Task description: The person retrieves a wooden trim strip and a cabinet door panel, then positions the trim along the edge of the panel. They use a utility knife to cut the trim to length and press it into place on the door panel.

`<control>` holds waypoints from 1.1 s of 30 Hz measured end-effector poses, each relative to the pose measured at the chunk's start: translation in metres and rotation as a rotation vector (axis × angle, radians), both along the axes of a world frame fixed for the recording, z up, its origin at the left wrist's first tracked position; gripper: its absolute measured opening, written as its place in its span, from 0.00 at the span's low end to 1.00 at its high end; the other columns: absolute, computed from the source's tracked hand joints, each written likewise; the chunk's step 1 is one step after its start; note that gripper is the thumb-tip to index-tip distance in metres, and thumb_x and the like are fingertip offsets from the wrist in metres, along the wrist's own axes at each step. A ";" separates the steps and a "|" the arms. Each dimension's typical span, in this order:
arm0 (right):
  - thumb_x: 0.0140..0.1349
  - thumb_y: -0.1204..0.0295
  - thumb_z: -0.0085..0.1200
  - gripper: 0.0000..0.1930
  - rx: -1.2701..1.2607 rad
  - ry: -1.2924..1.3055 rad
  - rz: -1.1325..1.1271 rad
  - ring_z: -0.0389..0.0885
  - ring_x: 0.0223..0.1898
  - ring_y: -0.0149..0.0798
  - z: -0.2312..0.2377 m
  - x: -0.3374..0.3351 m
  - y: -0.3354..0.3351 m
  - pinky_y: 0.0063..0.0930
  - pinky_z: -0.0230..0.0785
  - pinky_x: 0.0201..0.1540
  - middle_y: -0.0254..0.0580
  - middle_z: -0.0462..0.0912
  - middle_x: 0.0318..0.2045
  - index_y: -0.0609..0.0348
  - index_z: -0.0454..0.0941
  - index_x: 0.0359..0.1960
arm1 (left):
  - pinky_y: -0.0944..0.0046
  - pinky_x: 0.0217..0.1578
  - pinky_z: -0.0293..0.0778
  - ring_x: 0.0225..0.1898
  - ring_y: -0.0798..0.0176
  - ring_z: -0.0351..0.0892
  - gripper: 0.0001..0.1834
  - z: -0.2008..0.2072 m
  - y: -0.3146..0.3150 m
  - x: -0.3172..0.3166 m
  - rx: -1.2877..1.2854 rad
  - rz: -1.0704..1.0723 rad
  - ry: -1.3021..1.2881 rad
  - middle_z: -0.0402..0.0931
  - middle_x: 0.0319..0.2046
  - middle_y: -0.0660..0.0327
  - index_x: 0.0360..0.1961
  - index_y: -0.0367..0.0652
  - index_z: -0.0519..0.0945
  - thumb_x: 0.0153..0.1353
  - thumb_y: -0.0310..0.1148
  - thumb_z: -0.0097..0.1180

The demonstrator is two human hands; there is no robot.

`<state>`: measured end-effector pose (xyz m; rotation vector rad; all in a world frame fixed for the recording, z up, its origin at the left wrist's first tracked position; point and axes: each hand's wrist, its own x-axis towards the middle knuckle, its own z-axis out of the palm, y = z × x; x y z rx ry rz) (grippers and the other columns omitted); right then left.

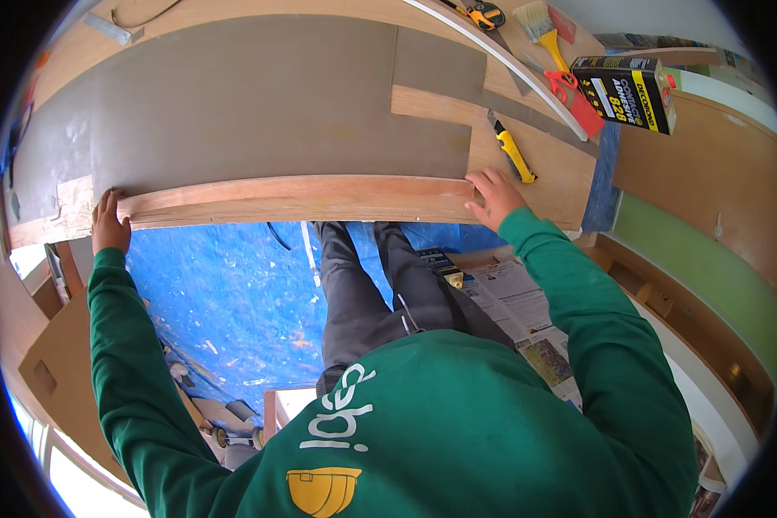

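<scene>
A long, narrow wooden strip (302, 199) lies along the near edge of the workbench, in front of a large grey-brown sheet (250, 104). At its left end my left hand (110, 224) grips it, fingers on top and thumb toward the strip. My right hand (496, 198) holds the opposite end, with the fingers bent over the corner. Just beyond my right hand, a yellow utility knife (514, 154) rests on the bare wood with its blade pointing away from me. The undersides of both hands are hidden.
Farther right are a black-and-yellow adhesive can (626, 93), red scissors (562, 83), a paintbrush (546, 33) and a tape measure (485, 15). A white edging strip (509, 65) crosses the far right. Blue sheeting (224, 293) and newspapers (518, 302) cover the floor below.
</scene>
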<state>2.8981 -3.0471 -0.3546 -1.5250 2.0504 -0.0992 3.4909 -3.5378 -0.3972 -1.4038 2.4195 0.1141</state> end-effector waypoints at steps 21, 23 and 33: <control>0.53 0.70 0.64 0.19 -0.072 0.090 0.036 0.72 0.50 0.58 -0.021 0.006 -0.003 0.48 0.68 0.53 0.51 0.75 0.44 0.60 0.74 0.46 | 0.59 0.64 0.66 0.65 0.48 0.71 0.46 -0.078 -0.042 0.094 -0.173 0.631 0.417 0.75 0.59 0.41 0.68 0.36 0.69 0.46 0.42 0.67; 0.53 0.69 0.65 0.20 -0.061 0.107 0.031 0.72 0.50 0.58 -0.019 0.006 -0.002 0.48 0.67 0.53 0.52 0.75 0.44 0.60 0.74 0.46 | 0.60 0.60 0.68 0.59 0.51 0.75 0.43 -0.078 -0.033 0.082 -0.033 0.714 0.561 0.78 0.54 0.44 0.66 0.35 0.71 0.47 0.42 0.67; 0.53 0.72 0.64 0.18 -0.065 0.120 0.000 0.72 0.49 0.59 -0.011 0.014 -0.005 0.50 0.67 0.53 0.52 0.75 0.43 0.61 0.74 0.45 | 0.65 0.57 0.69 0.53 0.61 0.75 0.36 -0.075 -0.018 0.079 -0.032 0.790 0.887 0.77 0.54 0.54 0.69 0.35 0.69 0.56 0.30 0.58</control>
